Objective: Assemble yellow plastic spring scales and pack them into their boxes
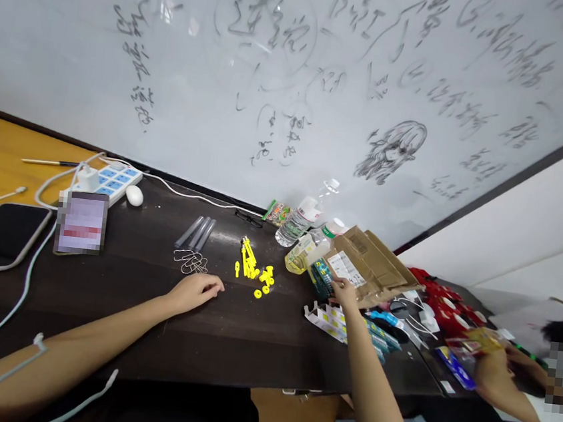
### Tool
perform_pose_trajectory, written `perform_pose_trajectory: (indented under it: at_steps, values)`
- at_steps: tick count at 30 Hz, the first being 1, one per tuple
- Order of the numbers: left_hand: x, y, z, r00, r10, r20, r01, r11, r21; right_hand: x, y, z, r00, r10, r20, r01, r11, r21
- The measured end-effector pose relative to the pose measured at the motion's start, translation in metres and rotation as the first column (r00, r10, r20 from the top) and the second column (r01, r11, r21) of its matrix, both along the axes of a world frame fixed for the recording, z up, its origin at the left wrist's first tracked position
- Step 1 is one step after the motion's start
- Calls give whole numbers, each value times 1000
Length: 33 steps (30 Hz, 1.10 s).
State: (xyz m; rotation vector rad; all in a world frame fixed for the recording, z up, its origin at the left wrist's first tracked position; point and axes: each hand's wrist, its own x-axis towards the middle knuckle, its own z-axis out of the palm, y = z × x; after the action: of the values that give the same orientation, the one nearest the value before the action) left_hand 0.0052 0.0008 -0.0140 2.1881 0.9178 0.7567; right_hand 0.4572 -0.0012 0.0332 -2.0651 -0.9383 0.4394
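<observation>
My left hand [196,294] rests on the dark table with nothing in it, its fingers loosely bent and slightly apart. Just beyond it lie several large metal paper clips [190,263] and several clear grey plastic strips [196,233]. Small yellow plastic parts [248,258], some long and some ring-shaped, are spread to its right. My right hand [344,293] reaches to a dark teal printed packet [321,277] beside the cardboard box [371,264], and its fingers close on the packet's edge. Below that hand lies an opened white and yellow carton [328,320].
Water bottles [296,223] and a snack bag [277,212] stand by the whiteboard [184,80]. On the left are a power strip [118,180], a phone [0,235], a screen device [81,223] and cables. Another person's hand [494,367] works at the far right.
</observation>
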Motion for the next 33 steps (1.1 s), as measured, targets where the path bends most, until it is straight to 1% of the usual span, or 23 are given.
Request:
perform_pose_trajectory:
  at_steps: [4, 9, 11, 14, 18, 22, 25, 28, 33]
  values:
    - [1, 0, 0, 1000, -11, -4, 11, 1000, -1, -3, -1, -3, 985, 2, 173, 8, 999, -52]
    - [1, 0, 0, 1000, -25, -15, 25, 1000, 0, -5, -2, -1, 942, 55, 330, -8, 990, -140]
    - [1, 0, 0, 1000, -23, -6, 23, 1000, -5, -7, -2, 0, 880, 128, 457, -20, 972, -235]
    - [1, 0, -1, 1000, -23, -14, 23, 1000, -4, -12, -3, 1, 752, 268, 602, -6, 916, -400]
    - [1, 0, 0, 998, -21, -51, 21, 1000, 1, -24, -4, 3, 670, 356, 651, 48, 855, -516]
    - [1, -1, 2, 997, -12, -71, 13, 1000, 17, -32, -2, 3, 621, 389, 681, 123, 809, -574]
    - [1, -1, 2, 997, -14, -71, 15, 1000, 22, -33, 0, 0, 612, 386, 690, 141, 806, -575]
    - [2, -1, 0, 998, -18, -68, 20, 999, 34, -33, 0, -1, 609, 396, 687, 123, 809, -575]
    - [2, 1, -3, 997, -18, -72, 22, 998, 53, -41, -6, 6, 588, 394, 706, 129, 816, -563]
